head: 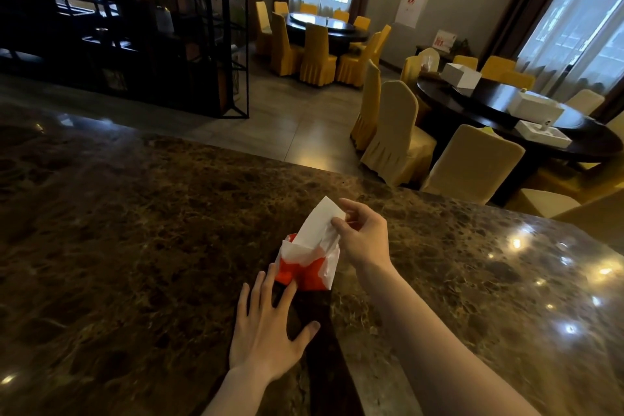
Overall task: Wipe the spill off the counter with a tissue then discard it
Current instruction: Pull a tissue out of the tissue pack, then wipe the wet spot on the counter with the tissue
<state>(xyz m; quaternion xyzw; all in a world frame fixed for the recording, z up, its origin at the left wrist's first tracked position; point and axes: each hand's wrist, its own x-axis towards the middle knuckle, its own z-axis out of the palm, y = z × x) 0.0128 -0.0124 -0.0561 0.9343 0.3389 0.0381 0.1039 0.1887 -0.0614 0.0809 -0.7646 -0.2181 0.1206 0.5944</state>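
Observation:
A red and white tissue pack (305,268) stands on the brown marble counter (135,230). A white tissue (319,224) sticks up out of its top. My right hand (363,235) pinches the tissue's upper right edge between thumb and fingers. My left hand (266,328) lies flat with fingers spread, its fingertips touching the pack's lower left corner. No spill is visible on the dark, glossy counter.
The counter's far edge runs diagonally from the upper left to the right. Beyond it stand covered chairs (395,132) and a round dark table (513,115) with white boxes. A black metal shelf (152,27) stands at the back left.

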